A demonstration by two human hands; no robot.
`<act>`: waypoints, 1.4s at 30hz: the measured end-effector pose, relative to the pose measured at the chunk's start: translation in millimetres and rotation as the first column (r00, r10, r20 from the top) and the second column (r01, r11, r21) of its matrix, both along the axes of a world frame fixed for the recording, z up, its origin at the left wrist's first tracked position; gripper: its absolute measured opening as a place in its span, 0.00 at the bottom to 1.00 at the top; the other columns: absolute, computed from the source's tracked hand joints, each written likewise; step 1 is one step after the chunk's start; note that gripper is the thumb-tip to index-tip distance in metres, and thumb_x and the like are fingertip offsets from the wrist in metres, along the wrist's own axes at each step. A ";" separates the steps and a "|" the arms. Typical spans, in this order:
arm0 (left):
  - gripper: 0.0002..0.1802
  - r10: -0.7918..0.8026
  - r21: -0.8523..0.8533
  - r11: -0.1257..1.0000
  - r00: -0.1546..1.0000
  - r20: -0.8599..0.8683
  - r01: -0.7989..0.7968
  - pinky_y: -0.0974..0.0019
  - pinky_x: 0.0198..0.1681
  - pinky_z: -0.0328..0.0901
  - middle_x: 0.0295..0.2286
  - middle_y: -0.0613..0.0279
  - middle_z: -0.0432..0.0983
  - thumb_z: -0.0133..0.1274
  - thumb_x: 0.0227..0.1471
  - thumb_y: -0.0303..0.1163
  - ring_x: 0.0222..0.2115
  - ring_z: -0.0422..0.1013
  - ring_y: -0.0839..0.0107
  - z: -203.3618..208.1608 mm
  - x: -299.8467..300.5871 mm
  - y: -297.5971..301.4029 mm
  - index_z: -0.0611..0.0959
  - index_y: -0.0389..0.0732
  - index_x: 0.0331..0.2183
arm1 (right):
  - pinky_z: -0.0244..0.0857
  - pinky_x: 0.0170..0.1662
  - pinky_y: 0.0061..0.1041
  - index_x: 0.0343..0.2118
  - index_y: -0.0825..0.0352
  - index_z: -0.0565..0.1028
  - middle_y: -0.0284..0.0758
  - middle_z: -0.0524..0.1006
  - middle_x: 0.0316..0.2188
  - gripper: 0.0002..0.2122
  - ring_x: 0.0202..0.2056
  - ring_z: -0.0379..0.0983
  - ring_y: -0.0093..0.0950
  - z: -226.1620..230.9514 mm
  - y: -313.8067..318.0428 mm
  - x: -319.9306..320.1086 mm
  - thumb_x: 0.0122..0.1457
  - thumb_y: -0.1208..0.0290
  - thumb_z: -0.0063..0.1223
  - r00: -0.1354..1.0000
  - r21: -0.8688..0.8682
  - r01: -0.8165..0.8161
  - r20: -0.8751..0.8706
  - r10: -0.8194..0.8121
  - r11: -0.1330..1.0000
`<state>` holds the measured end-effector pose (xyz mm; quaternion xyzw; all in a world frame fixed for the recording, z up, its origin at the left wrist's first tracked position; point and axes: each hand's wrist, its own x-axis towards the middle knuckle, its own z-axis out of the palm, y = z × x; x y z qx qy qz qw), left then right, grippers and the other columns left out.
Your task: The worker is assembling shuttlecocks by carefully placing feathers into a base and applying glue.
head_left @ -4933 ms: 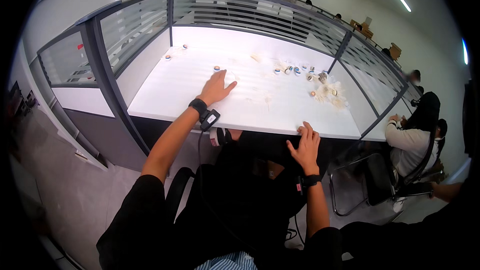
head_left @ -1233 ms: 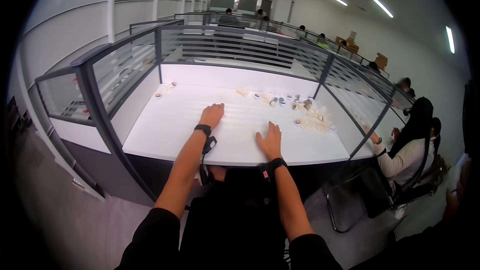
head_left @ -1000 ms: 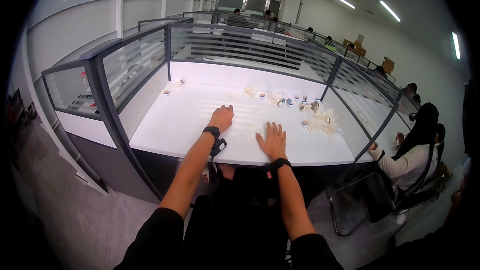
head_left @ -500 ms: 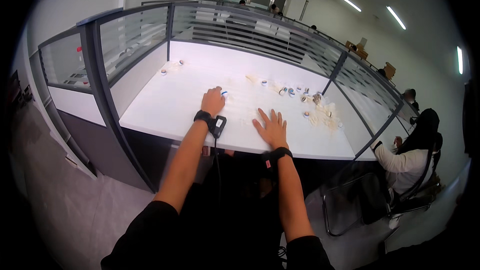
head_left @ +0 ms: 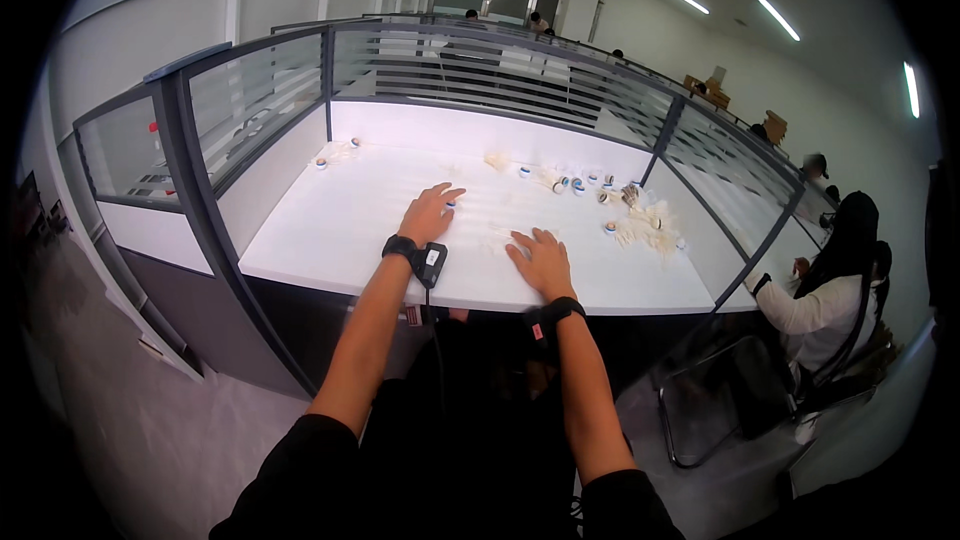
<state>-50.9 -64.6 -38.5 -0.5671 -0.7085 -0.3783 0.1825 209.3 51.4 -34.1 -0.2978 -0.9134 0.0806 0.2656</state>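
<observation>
My left hand (head_left: 430, 214) is over the middle-left of the white desk (head_left: 390, 170), its fingers stretched and apart. Close against its fingertips sits a small blue-and-white round piece (head_left: 451, 204), partly hidden by the fingers; it does not look gripped. Lower and to the right, my right hand (head_left: 541, 262) rests with spread fingers on the desk and holds nothing. Just left of it, faint pale bits (head_left: 497, 232) lie on the surface. Dark straps circle both wrists, and a small black box (head_left: 430, 265) with a cable hangs by the left one.
Several small round pieces (head_left: 578, 188) and pale feathery scraps (head_left: 650, 224) cover the desk's right side. Two more pieces (head_left: 321, 164) lie at the far left corner. Grey-framed glass partitions (head_left: 500, 70) enclose the desk. A person (head_left: 835, 290) sits at the right beside a chair (head_left: 705, 405).
My left hand's fingers have lifted and spread near the small round piece. The right hand stays almost in place, its fingers slightly less spread. The view has tilted a little.
</observation>
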 end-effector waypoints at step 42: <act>0.09 0.129 0.053 0.989 0.985 0.112 -0.136 0.52 0.46 0.70 0.39 0.45 0.74 0.55 0.58 0.27 0.43 0.73 0.48 6.7 8.4 8.8 0.77 0.32 0.39 | 0.68 0.53 0.42 0.44 0.58 0.85 0.48 0.79 0.47 0.14 0.48 0.76 0.47 -8.9 20.3 -7.4 0.60 0.58 0.56 0.959 0.038 -0.058 -0.275 0.066 0.998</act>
